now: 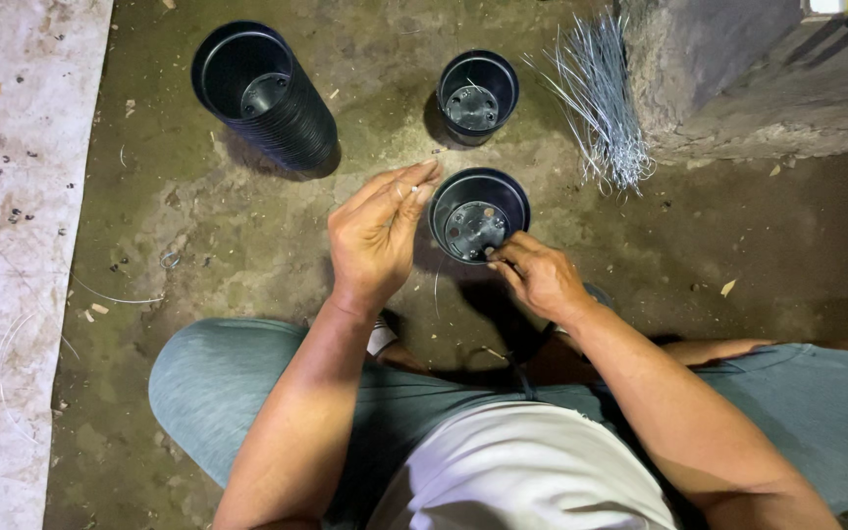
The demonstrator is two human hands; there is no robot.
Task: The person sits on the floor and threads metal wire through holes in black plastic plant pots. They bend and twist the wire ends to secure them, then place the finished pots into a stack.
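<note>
your right hand (540, 275) covers near rim of black pot (478, 214); fingertip grip there unclear. thin wire at left hand (377, 236) too fine to trace. concrete block (738, 79) cut off at top edge.

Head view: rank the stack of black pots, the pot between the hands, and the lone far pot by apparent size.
1. stack of black pots, clearly largest.
2. pot between the hands.
3. lone far pot, only slightly smaller; it lies farther away, so unsure.

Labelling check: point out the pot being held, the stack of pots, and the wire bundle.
held black pot (463, 196): head view, bare inner wall near its rim.
stack of black pots (296, 123): head view, ribbed outer side of the stack.
bundle of wires (601, 98): head view, middle of the strands.
</note>
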